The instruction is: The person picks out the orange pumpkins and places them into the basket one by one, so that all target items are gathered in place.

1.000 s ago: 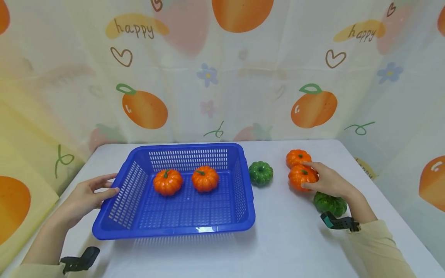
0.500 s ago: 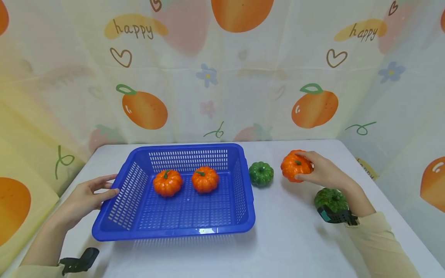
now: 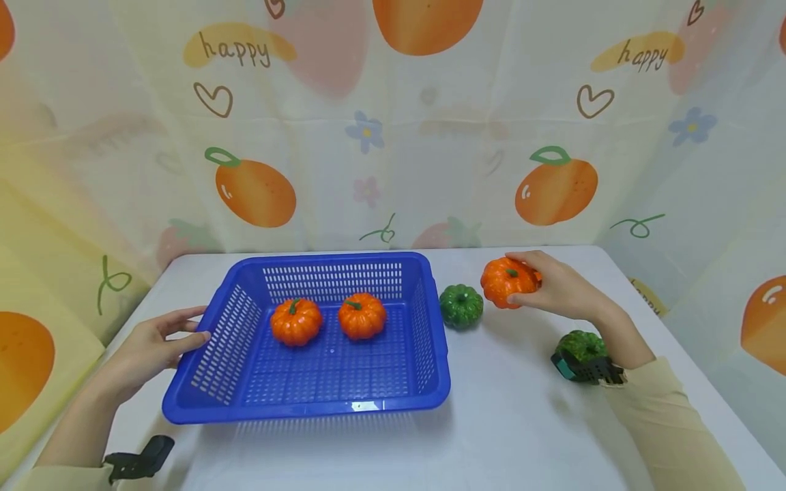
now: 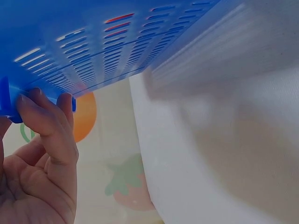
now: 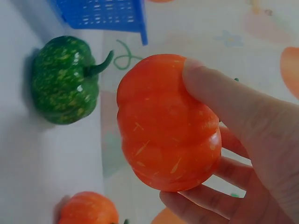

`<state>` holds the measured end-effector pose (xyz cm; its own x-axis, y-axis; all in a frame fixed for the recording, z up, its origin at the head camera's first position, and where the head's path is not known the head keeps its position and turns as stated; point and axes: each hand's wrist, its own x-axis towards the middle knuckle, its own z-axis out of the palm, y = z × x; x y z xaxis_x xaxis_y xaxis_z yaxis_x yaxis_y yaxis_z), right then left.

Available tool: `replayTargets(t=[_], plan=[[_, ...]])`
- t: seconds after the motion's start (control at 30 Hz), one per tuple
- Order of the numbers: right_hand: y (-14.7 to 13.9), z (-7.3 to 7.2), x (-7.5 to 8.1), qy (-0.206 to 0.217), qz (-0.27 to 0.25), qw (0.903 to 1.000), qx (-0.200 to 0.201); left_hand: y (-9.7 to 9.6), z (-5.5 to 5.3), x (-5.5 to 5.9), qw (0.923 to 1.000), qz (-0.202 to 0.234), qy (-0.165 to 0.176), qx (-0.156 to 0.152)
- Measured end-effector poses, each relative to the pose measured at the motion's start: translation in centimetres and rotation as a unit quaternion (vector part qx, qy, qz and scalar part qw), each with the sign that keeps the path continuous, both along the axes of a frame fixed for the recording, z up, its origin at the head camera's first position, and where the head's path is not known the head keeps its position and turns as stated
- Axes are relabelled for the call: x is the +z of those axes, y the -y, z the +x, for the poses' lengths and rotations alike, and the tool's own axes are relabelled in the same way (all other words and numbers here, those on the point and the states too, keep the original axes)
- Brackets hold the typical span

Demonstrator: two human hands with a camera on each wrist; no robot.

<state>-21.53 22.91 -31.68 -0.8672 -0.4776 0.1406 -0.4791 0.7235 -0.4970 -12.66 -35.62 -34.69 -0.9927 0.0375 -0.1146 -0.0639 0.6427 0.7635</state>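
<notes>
My left hand grips the left rim of a blue plastic basket. In the left wrist view its fingers curl at the rim, below the slotted wall. Two orange pumpkins with green stems sit inside the basket. Lifted above the table, another orange pumpkin is held by my right hand between thumb and fingers. The right wrist view shows this held pumpkin close up, thumb on its upper side. A green pumpkin stands between the basket and the held pumpkin.
Under my right wrist lies a second green pumpkin, partly covered by the wrist strap. One more orange pumpkin rests on the table, mostly hidden behind my right hand in the head view. A fruit-patterned curtain hangs behind the white table.
My right hand has lifted the orange pumpkin off the table and carried it up and leftward, toward the green pumpkin beside the basket. Left hand and basket have stayed put.
</notes>
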Motion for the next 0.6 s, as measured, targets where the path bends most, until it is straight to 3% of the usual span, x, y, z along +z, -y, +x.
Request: replayTargets(t=[0.33,0.6], plan=[[2.4,-0.2,2.2,-0.007,0.001,1.0,0.006,0.0,0.0,-0.1,1.0,0.0,0.002,0.002],[6.0,-1.1,4.4,-0.023,-0.007,0.9977,0.063,-0.1,0.0,0.0,1.0,-0.004,0.005,0.001]])
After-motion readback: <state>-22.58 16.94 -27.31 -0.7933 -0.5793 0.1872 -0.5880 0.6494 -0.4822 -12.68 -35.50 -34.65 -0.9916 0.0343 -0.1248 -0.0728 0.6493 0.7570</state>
